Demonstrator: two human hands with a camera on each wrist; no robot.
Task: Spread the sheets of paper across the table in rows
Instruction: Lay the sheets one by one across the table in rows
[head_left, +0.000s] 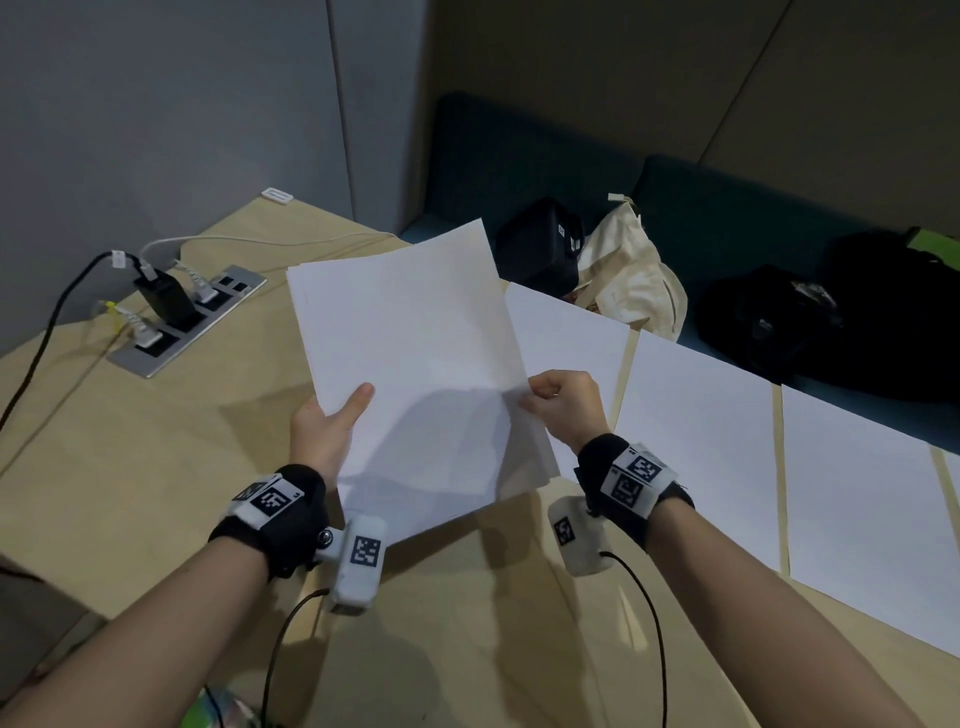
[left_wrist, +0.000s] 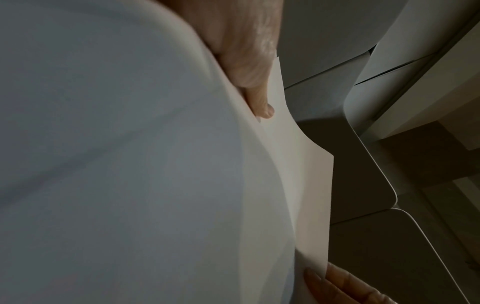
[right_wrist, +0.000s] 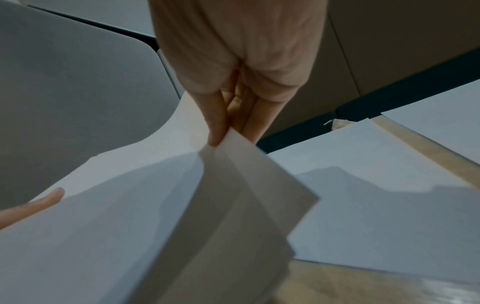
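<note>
A stack (head_left: 410, 358) of white sheets was held in the air above the surface (head_left: 156, 467), tilted toward the camera. Three sheets already lay flat in a row along the surface's right side: one (head_left: 566, 332) partly behind the stack, the next (head_left: 696, 415) beside it, and a third (head_left: 862, 499) farther right, with narrow strips of wood showing between them.

The surface was pale wood, with a socket panel (head_left: 187, 322) set into it at the left, plugs and cables in it. Beyond the far edge ran a dark teal bench (head_left: 727, 208) carrying a cream bag (head_left: 634, 270) and black bags (head_left: 831, 312), under grey and beige wall panels.

The left hand (head_left: 327, 426) gripped the stack's lower left edge, thumb on top. The right hand (head_left: 563, 405) pinched the right edge of the top sheet between thumb and fingers (right_wrist: 215, 123), lifting it from the rest.
</note>
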